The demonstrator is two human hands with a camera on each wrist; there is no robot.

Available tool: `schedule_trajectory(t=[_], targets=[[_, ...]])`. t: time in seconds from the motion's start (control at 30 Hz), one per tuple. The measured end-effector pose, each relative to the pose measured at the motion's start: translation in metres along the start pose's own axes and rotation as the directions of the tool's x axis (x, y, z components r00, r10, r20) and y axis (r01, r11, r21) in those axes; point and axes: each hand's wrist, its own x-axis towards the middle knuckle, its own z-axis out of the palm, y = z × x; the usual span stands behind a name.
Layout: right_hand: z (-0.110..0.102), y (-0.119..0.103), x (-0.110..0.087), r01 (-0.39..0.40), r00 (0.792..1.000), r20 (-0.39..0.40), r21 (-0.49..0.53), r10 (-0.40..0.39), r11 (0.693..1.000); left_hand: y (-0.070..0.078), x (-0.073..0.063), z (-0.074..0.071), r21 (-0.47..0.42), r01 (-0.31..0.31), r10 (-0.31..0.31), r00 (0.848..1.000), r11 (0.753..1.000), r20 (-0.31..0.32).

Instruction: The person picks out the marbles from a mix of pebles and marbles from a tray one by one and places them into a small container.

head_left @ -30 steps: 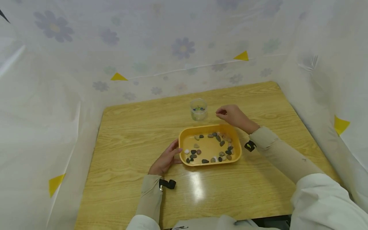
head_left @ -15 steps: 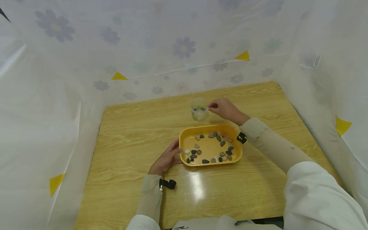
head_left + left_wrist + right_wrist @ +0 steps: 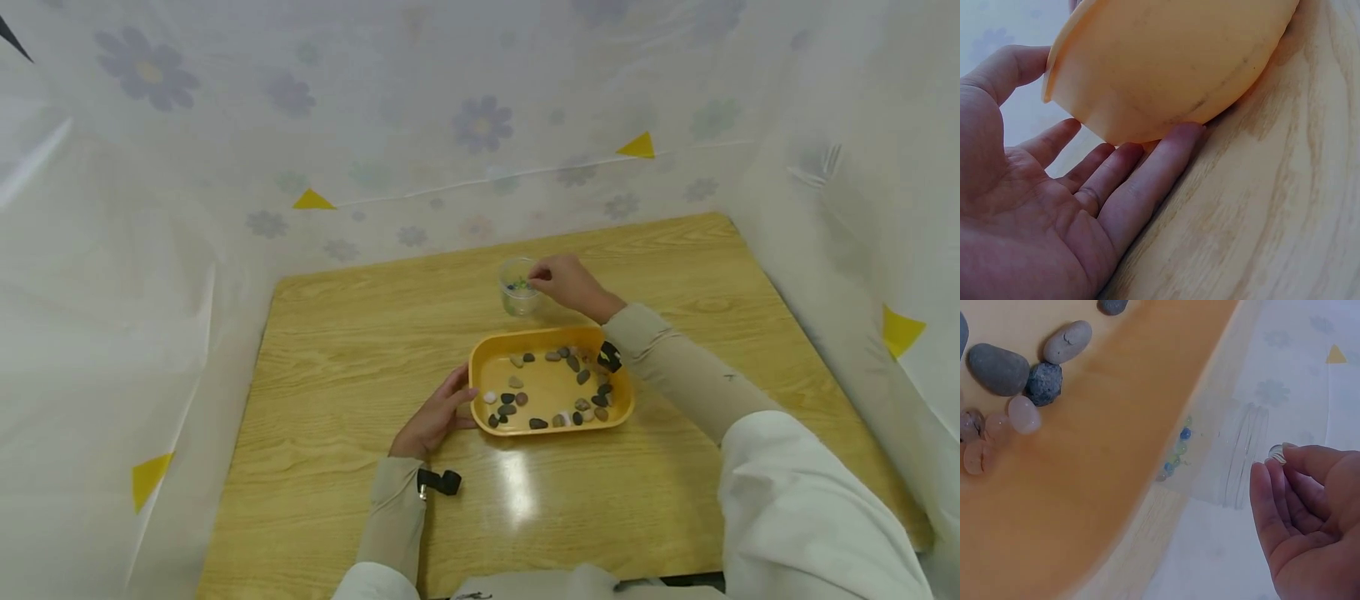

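My right hand (image 3: pixel 568 285) is over the rim of a clear plastic jar (image 3: pixel 517 305), thumb and fingertips pinching a clear glass marble (image 3: pixel 1277 452). Blue and green marbles (image 3: pixel 1185 433) lie at the bottom of the jar. In front of it stands a yellow plastic tray (image 3: pixel 542 430) with several pebbles (image 3: pixel 573 363) scattered inside, dark, grey, tan and white. My left hand (image 3: pixel 435 414) holds the tray at its left end. In the left wrist view its thumb is on the rim, while the fingers (image 3: pixel 1169 150) reach under the outer wall near the wood.
The wooden table (image 3: pixel 345 350) carries the jar and tray. White flower-printed sheeting (image 3: pixel 420 108) encloses its back and sides, marked with yellow triangles (image 3: pixel 637 146). My right sleeve (image 3: pixel 675 367) passes over the tray's right end.
My right hand has moved left, from beside the jar to over its rim, with its fingertips still together. The left hand and tray have stayed in place.
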Motion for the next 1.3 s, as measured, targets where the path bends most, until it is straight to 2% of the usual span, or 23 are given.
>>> schedule_trajectory(t=[0.33, 0.83, 1.3], targets=[[0.014, -0.004, 0.003, -0.025, 0.999, 0.024, -0.035, 0.026, 0.999, -0.003, -0.001, 0.001, -0.009, -0.006, 0.006, 1.000, 1.000, -0.015], [0.015, -0.002, 0.004, -0.034, 0.997, 0.073, -0.026, 0.036, 0.999, -0.003, 0.000, 0.002, -0.004, -0.002, 0.002, 1.000, 1.000, -0.016], [0.003, 0.004, -0.009, -0.094, 0.995, -0.024, 0.030, 0.095, 0.995, -0.002, 0.002, 0.001, 0.007, 0.009, -0.008, 1.000, 1.000, -0.009]])
